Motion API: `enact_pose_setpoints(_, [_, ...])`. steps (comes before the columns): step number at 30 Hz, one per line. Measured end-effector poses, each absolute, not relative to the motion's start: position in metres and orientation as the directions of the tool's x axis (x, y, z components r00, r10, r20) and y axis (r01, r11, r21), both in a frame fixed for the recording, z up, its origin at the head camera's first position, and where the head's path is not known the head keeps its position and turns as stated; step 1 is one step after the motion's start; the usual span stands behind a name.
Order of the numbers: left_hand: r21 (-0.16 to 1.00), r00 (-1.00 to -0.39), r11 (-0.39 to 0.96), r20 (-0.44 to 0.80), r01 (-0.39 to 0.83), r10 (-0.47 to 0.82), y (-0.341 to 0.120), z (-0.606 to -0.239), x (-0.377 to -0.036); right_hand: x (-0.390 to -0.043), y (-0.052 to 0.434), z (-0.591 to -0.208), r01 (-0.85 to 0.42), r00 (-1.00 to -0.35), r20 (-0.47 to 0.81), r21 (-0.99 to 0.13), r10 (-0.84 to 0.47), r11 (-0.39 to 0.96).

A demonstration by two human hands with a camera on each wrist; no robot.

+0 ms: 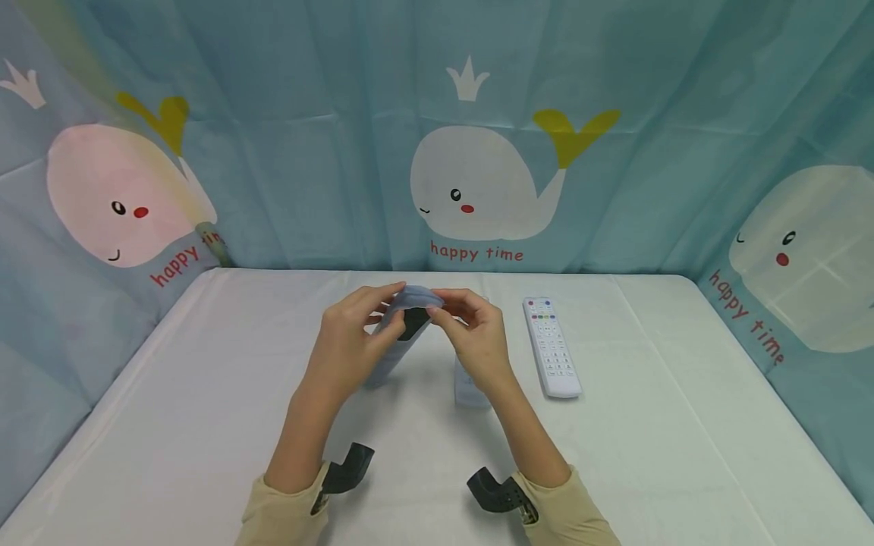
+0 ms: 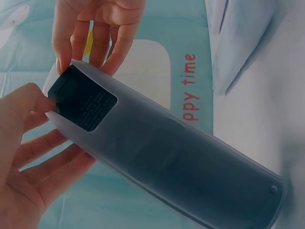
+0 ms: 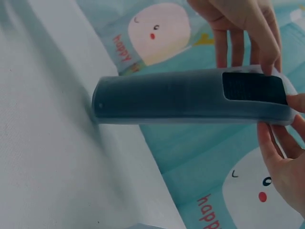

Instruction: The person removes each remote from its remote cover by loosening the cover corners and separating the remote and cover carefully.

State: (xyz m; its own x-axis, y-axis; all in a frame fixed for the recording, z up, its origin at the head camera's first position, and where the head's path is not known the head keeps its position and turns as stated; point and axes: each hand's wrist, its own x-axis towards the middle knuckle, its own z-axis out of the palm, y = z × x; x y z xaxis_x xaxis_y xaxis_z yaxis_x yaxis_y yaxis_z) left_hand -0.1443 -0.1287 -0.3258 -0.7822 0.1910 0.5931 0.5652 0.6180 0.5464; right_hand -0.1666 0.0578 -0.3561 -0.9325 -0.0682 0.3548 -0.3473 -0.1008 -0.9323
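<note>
A dark remote in a translucent pale blue silicone sleeve (image 1: 399,334) is held tilted over the middle of the white table (image 1: 205,394), top end up. My left hand (image 1: 382,315) and right hand (image 1: 447,311) both pinch the sleeve's upper rim. In the left wrist view the sleeve (image 2: 181,162) runs down to the right, and a cut-out shows the black remote (image 2: 83,102); left fingers (image 2: 33,143) grip from below, right fingers (image 2: 95,33) from above. In the right wrist view the sleeve (image 3: 167,98) lies level, its low end near the table.
A white remote (image 1: 551,347) with coloured buttons lies face up to the right of my hands. A second pale translucent piece (image 1: 471,393) lies on the table under my right wrist. A whale-print curtain (image 1: 478,182) surrounds the table on three sides.
</note>
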Motion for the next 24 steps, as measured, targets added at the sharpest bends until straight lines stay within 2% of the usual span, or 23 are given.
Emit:
enact_pose_setpoints(16, [0.505,-0.772,0.666,0.611,0.55,0.175,-0.124,-0.33,-0.146,-0.167,0.062,-0.354,-0.392,-0.915,0.395,-0.918,-0.08,-0.052])
enact_pose_setpoints(24, [0.421,-0.734,0.717,0.654,0.555,0.183,-0.118,-0.332,-0.146,-0.168,0.064,-0.353,-0.389,-0.917,0.39,-0.921,-0.085,-0.027])
